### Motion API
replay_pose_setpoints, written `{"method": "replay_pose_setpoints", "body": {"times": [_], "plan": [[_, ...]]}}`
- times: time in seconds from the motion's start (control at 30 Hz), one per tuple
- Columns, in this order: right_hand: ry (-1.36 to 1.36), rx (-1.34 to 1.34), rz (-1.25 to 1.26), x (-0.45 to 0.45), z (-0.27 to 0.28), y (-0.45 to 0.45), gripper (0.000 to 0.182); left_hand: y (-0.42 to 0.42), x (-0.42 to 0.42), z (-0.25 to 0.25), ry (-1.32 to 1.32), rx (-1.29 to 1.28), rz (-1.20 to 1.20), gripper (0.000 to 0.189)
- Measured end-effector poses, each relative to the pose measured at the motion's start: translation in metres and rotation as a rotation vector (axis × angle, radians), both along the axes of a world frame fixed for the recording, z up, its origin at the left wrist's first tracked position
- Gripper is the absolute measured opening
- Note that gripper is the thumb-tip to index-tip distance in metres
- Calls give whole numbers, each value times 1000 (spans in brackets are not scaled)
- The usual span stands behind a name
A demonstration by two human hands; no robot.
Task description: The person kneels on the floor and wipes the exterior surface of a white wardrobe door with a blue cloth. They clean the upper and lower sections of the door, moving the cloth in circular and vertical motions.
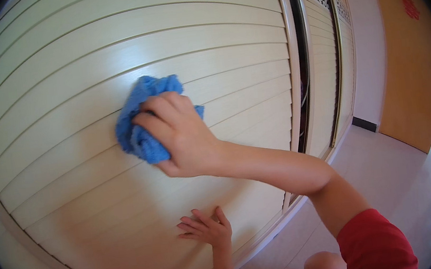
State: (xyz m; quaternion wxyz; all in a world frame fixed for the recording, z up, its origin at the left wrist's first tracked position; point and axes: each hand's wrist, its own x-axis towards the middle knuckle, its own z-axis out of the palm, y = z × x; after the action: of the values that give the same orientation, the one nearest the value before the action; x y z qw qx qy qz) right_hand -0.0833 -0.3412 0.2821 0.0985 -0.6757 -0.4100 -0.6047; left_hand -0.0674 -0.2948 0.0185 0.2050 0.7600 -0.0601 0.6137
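A crumpled blue cloth [150, 88] is gripped in my right hand [188, 137] and pressed against the slatted face of a cream wardrobe door [228, 33]. The fingers curl over the cloth, and part of it is hidden beneath them. Lower down, my left hand [210, 228] has its fingers spread and holds nothing. It is close to the lower part of the same door; whether it touches the surface I cannot tell.
Right of the door is a dark gap [301, 65], then more sliding panels [321, 62] with scrollwork cut-outs. Beyond stands a wooden door [408, 72] with a red decoration. Pale floor tiles [380, 179] run along the wardrobe base, and my bare knee [324, 267] shows below.
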Motion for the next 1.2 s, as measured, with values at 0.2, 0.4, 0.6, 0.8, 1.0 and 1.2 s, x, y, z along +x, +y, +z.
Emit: {"method": "replay_pose_setpoints", "body": {"times": [0.2, 0.4, 0.6, 0.8, 1.0, 1.2], "plan": [[-68, 182, -110, -2, -6, -47, 47, 2, -3, 0, 16, 7, 13, 67], [-104, 372, -327, 2, -16, -53, 43, -3, -1, -2, 7, -47, 18, 67], [-123, -70, -102, 1, 9, 101, 49, -11, -6, 5, 30, -75, -28, 56], [-17, -227, 72, -7, 30, 165, 46, -11, -7, 9, -29, -93, -4, 52], [-108, -99, -233, -19, 15, 95, 50, -9, -8, 6, -36, -104, -2, 52], [-88, -222, 4, -9, 24, 190, 41, -4, -6, 2, -12, -98, 29, 50]]}}
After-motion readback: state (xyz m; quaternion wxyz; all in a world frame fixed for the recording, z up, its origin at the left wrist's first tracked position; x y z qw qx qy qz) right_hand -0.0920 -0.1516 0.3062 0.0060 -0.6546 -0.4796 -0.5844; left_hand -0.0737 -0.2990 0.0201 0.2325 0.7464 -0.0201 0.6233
